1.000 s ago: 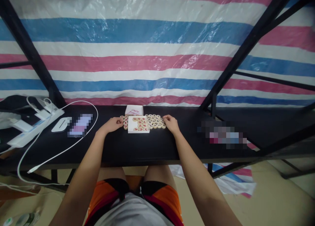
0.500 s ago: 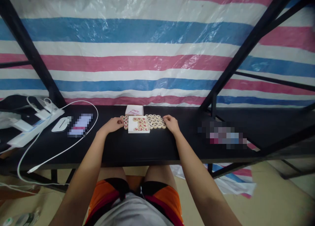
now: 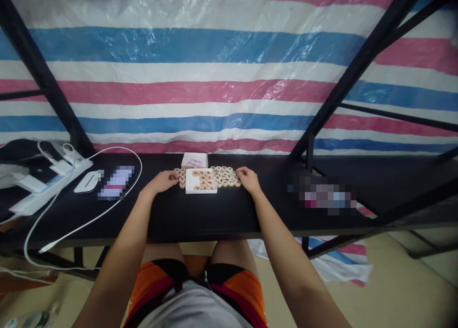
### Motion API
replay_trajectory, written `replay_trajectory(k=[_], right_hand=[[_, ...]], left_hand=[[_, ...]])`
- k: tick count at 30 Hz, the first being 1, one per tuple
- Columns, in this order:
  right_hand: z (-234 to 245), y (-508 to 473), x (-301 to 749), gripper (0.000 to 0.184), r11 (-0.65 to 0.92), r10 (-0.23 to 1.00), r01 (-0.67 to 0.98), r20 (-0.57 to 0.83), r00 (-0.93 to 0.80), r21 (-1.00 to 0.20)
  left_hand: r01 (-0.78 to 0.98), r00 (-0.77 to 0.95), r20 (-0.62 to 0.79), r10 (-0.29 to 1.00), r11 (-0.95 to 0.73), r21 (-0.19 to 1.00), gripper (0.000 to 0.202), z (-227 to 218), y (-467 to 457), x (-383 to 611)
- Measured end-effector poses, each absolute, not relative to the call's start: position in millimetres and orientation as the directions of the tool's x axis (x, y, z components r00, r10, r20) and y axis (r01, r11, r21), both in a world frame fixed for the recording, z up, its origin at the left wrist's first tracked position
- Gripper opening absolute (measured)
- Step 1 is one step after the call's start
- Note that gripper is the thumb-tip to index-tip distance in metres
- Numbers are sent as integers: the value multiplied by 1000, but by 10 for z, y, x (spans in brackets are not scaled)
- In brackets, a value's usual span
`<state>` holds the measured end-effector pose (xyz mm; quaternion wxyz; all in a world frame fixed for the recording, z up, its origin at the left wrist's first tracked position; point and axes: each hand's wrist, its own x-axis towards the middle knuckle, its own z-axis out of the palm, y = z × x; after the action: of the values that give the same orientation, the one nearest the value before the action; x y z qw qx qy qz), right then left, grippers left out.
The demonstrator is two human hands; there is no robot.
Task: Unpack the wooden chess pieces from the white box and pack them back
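Observation:
A shallow white box (image 3: pixel 201 189) sits mid-table and holds several round wooden game discs with red marks. More discs (image 3: pixel 225 175) lie loose on the black table (image 3: pixel 200 213) to the box's right, and a few discs (image 3: pixel 181 176) lie to its left. My left hand (image 3: pixel 162 180) rests knuckles-up beside the left discs, fingers curled onto them. My right hand (image 3: pixel 247 179) rests at the right edge of the loose discs, fingers bent and touching them. A white lid (image 3: pixel 195 159) lies just behind the box.
A white power strip (image 3: pixel 43 187) with plugs, a white mouse (image 3: pixel 87 180), a blurred phone (image 3: pixel 116 181) and a long white cable (image 3: pixel 89 218) lie at the left. A blurred object (image 3: pixel 324 194) lies at the right. Black frame bars and a striped tarp stand behind.

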<state>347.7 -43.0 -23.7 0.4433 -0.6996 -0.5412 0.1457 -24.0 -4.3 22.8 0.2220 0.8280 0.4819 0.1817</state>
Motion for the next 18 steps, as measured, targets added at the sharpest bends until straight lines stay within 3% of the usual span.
replay_trajectory(k=[18], right_hand=[[-239,-437,3470,24,-21,884,636,283,372,-771]], left_hand=[[732,459,108,882,-444,516,24,265,-74,-221]])
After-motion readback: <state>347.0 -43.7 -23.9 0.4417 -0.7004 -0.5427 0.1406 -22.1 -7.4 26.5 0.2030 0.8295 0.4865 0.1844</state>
